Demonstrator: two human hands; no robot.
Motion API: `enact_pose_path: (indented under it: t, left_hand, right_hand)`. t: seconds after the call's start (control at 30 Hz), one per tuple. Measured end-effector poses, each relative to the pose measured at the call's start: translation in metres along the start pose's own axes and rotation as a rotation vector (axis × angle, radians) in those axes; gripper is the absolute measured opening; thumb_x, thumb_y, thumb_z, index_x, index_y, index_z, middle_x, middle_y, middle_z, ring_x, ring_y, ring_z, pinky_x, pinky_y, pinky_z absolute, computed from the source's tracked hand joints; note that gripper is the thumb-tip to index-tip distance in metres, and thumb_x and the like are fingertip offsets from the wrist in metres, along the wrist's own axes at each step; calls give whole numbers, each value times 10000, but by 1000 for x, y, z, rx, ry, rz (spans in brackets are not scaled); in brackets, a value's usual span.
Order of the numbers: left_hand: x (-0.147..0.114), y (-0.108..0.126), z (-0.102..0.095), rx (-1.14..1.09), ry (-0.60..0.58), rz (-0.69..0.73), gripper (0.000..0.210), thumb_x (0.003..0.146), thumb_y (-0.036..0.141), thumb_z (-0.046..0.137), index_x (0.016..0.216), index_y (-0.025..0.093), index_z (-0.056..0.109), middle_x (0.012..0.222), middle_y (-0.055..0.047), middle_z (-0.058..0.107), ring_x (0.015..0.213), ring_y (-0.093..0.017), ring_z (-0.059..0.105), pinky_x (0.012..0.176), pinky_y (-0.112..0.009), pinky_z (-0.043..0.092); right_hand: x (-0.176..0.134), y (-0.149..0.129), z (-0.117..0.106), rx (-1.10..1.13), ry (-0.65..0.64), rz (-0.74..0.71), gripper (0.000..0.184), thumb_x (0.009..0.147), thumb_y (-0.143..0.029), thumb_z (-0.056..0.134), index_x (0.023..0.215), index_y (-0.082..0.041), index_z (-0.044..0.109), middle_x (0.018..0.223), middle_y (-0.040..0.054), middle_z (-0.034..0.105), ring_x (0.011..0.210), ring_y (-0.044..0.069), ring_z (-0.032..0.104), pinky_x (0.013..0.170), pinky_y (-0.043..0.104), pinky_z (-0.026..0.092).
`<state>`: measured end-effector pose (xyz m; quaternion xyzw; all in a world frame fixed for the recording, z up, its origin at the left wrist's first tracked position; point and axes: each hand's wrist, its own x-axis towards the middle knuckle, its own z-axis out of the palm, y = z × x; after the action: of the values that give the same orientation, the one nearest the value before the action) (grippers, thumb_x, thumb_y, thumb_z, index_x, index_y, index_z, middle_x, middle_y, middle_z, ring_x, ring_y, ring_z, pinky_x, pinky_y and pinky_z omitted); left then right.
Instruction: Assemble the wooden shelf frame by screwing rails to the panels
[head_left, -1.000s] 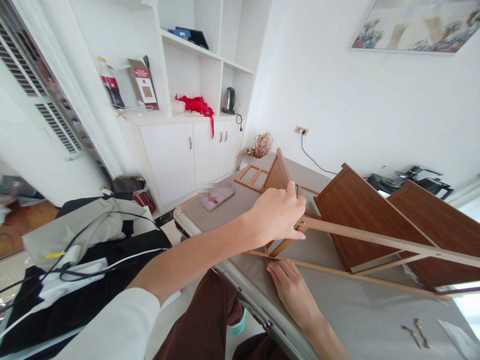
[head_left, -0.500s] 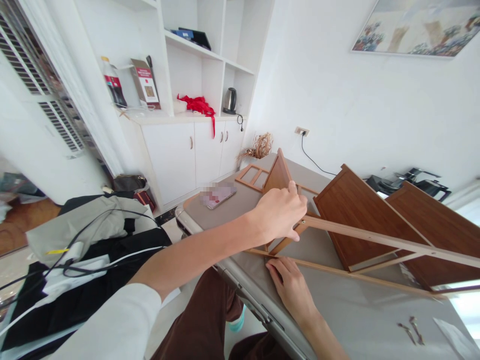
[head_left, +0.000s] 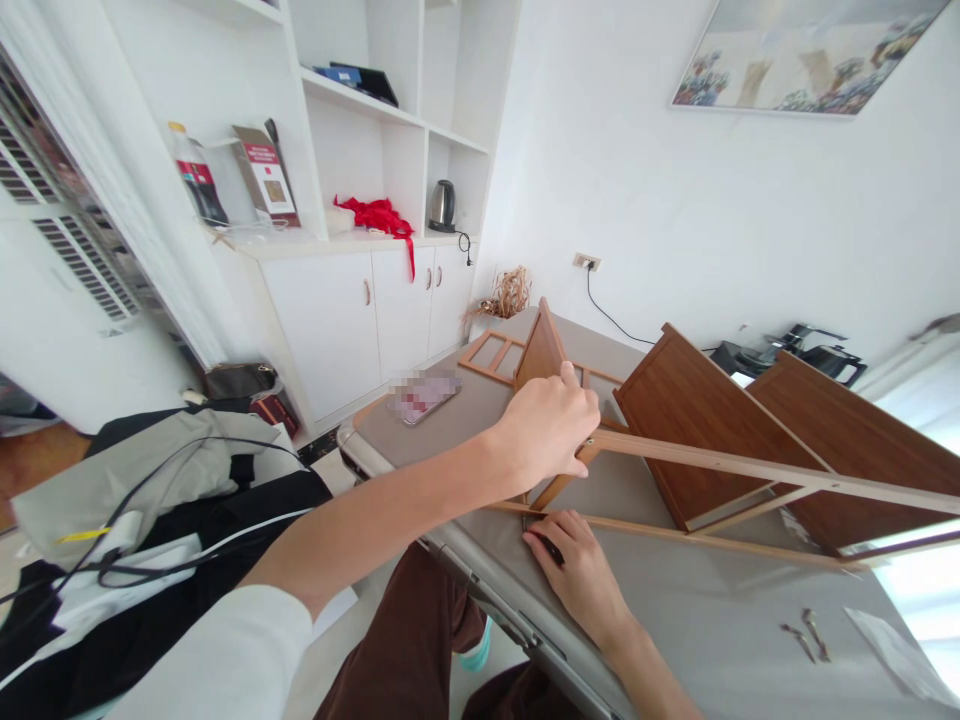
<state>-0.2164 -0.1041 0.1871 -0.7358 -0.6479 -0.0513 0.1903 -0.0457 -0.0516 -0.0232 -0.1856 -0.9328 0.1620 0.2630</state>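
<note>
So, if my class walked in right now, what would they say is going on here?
A person is working on a wooden frame with brown panels, resting on a grey table. The left hand grips the frame near one end. The right hand, at the lower rail, holds a small dark object, mostly hidden by the fingers. Two small metal pieces lie on the table.
</note>
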Motion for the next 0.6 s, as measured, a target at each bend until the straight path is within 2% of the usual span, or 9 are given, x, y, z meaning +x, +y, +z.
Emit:
enact_pose_path:
  t: [0.17, 0.43, 0.6]
  left_hand:
    - [-2, -2, 4, 4, 33, 10, 702, 712, 618, 758, 1089, 46, 604, 1368, -367, 492, 894, -298, 704, 664, -327, 536]
    - [-1, -2, 6, -2, 24, 2, 694, 725, 634, 736, 1081, 56, 593, 1402, -353, 465, 873, -289, 701, 648, -328, 532]
    - [-3, -2, 6, -7, 29, -1, 678, 723, 628, 742, 1071, 63, 601, 1412, -340, 466, 863, -282, 705, 647, -323, 531]
  right_hand:
    - [1, 1, 1, 35, -16, 22, 105, 965, -222, 556, 965, -250, 657, 944, 50, 616, 909, 215, 578, 823, 381, 504]
    - [-4, -2, -3, 54, -54, -21, 130, 1001, -205, 469, 996, -231, 596, 977, 61, 604, 913, 205, 573, 824, 374, 506]
    - [-5, -2, -3, 31, -44, -17, 167, 1009, -207, 447, 999, -234, 611, 990, 64, 604, 926, 202, 590, 830, 361, 517]
